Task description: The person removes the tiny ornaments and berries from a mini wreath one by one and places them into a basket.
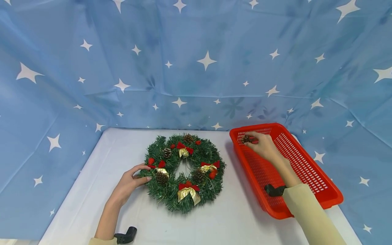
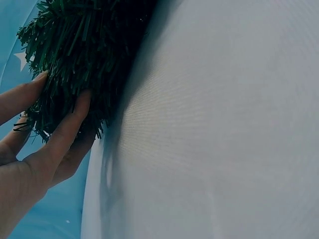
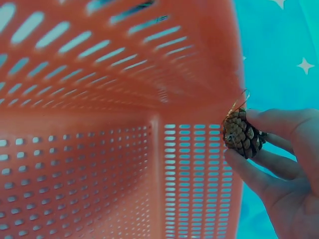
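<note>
A green wreath [image 1: 214, 153] with pinecones, red berries and gold-and-red bows lies flat on the white table. My left hand [image 1: 130, 182] holds its left edge between thumb and fingers; in the left wrist view the fingers [image 2: 65, 129] curl round the dark green tinsel [image 2: 89, 55]. Over the far left part of the red basket [image 1: 248, 172], my right hand [image 1: 264, 146] pinches a small brown pinecone [image 1: 246, 139]. The right wrist view shows that pinecone [image 3: 242, 134], with a thin golden wire loop, between the thumb and fingers of the right hand [image 3: 289, 159].
The basket, with slotted walls, stands on the right side of the white-covered table [image 1: 92, 190]. A blue cloth with white stars [image 1: 196, 85] hangs behind the table and at both sides. Black devices are strapped at both wrists.
</note>
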`<state>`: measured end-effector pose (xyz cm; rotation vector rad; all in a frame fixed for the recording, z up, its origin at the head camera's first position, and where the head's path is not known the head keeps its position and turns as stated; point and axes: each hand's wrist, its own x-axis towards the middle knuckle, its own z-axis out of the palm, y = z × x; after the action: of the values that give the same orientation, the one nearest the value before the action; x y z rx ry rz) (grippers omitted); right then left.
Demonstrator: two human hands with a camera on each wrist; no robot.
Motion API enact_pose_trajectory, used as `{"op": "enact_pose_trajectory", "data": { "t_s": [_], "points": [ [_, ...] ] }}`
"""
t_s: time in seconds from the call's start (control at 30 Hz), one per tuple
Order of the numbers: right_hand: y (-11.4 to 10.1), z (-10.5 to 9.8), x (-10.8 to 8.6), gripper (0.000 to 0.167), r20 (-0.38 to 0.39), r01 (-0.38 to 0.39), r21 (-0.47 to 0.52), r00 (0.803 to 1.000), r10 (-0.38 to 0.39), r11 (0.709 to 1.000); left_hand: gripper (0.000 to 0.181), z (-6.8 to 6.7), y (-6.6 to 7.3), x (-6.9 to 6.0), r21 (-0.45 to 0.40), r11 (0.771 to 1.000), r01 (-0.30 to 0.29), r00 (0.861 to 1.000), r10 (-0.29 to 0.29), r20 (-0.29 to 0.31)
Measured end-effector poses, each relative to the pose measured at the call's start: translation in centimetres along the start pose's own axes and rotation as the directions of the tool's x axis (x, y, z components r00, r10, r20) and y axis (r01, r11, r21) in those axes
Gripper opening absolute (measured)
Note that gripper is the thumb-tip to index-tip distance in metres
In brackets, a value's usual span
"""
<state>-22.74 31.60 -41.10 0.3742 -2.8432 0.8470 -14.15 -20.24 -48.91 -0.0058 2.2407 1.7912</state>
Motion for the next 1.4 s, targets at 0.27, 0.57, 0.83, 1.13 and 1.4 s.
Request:
{"op": "enact_pose_trajectory", "data": {
  "t_s": [0.27, 0.57, 0.83, 1.13, 1.4],
  "points": [
    [1.5, 1.1, 0.3, 0.036, 0.056, 0.001, -0.070, 0.998, 0.003, 0.998, 0.047, -0.1, 0.0, -0.1, -0.004, 1.000, -0.004, 1.000, 0.004, 0.004],
    [2.4, 1.9, 0.8, 0.038, 0.113, -0.018, -0.074, 0.993, 0.026, 0.997, 0.049, 0.1, -0.2, 0.0, 0.009, 1.000, -0.007, 1.000, 0.007, -0.004],
    [3.1, 3.0, 1.3, 0.036, 0.121, 0.013, -0.087, 0.993, -0.002, 0.996, 0.048, 0.2, -0.3, 0.1, 0.005, 1.000, -0.007, 1.000, 0.007, -0.009],
    [3.7, 3.8, 1.5, 0.033, 0.160, 0.039, -0.058, 0.987, -0.029, 0.998, 0.048, 0.1, -0.5, 0.1, 0.006, 1.000, -0.005, 1.000, 0.006, -0.018],
    [3.5, 4.2, 1.9, 0.033, 0.207, 0.077, -0.094, 0.977, -0.056, 0.993, 0.047, 0.2, -0.5, 0.0, -0.001, 1.000, -0.007, 1.000, 0.007, -0.029]
  ]
}}
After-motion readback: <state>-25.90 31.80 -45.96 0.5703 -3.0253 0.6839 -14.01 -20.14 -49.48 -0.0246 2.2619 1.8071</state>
